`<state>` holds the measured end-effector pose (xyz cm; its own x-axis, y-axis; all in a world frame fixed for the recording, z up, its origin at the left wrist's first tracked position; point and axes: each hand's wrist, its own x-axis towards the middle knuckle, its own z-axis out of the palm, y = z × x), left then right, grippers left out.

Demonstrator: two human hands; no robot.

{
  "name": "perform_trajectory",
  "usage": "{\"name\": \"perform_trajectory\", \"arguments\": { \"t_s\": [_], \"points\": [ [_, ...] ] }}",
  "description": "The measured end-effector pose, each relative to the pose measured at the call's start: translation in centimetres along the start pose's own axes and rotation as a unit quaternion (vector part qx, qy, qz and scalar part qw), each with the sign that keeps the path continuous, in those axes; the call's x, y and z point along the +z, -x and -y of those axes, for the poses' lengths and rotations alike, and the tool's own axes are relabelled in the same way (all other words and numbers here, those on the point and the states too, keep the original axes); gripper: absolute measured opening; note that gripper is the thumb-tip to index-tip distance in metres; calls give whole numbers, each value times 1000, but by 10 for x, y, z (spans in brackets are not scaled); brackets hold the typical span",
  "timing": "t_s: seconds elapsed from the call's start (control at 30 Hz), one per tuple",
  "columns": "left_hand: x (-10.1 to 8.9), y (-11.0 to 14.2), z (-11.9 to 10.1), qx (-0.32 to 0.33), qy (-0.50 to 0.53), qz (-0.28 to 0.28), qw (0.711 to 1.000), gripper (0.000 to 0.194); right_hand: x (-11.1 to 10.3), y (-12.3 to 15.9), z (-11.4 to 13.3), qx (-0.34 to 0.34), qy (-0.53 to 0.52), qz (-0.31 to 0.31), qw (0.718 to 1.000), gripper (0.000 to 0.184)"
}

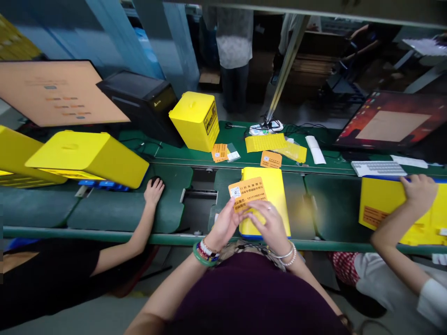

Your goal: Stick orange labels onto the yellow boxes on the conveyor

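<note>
An orange label (252,190) with black print and a QR code is pinched at its lower left by my left hand (223,222). My right hand (270,223) is at the label's lower edge, fingers bent against it; whether it grips there is hard to make out. Below both hands a yellow box (275,186) with a blue lower edge lies on the green line in front of me. Another orange label (271,159) rests just beyond the box.
Yellow perforated sheets (266,142), a standing yellow box (195,121) and a white keyboard (379,168) occupy the back bench. At left, a co-worker's hand (153,190) covers a black mouse; at right, another's hand (421,188) touches a yellow housing (370,195).
</note>
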<state>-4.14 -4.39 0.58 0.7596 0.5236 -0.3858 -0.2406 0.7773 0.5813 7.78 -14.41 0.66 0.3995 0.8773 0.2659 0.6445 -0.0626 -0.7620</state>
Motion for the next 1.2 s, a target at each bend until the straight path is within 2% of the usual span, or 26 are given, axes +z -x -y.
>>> {"name": "perform_trajectory", "arguments": {
  "t_s": [0.07,0.13,0.2,0.27,0.37,0.43,0.5,0.57,0.63,0.7,0.83,1.0,1.2],
  "points": [
    [-2,-1,1,-15,0,-15,1000,44,-10,5,-21,101,-18,-101,990,31],
    [-4,-3,3,-37,-11,-10,999,45,-21,6,-42,202,-70,-147,966,34],
    [-3,-5,5,-61,-25,7,998,46,-27,4,-57,273,-160,-124,940,33],
    [1,-8,6,-80,-35,21,996,46,-29,1,-65,307,-226,-90,920,31],
    [5,-15,8,-87,-59,26,994,44,-28,-3,-67,313,-238,-82,916,31],
    [1,-24,11,-61,-102,4,993,42,-28,-5,-69,313,-231,-90,917,30],
    [-6,-38,15,12,-168,-57,984,42,-29,-8,-73,321,-232,-98,913,29],
    [-15,-56,17,93,-240,-128,958,40,-31,-14,-80,334,-238,-106,906,29],
    [-22,-73,18,129,-301,-164,930,32,-33,-22,-89,344,-239,-108,901,30],
    [-25,-88,17,129,-341,-167,916,25,-33,-30,-99,347,-232,-103,903,30],
    [-25,-109,17,136,-372,-173,902,22,-30,-43,-119,347,-205,-92,910,30],
    [-25,-128,19,164,-440,-202,860,20,-26,-48,-143,277,-109,-134,945,23],
    [-22,-142,17,172,-496,-191,830,19,-28,-50,-152,273,-71,-132,950,20]
  ]
}}
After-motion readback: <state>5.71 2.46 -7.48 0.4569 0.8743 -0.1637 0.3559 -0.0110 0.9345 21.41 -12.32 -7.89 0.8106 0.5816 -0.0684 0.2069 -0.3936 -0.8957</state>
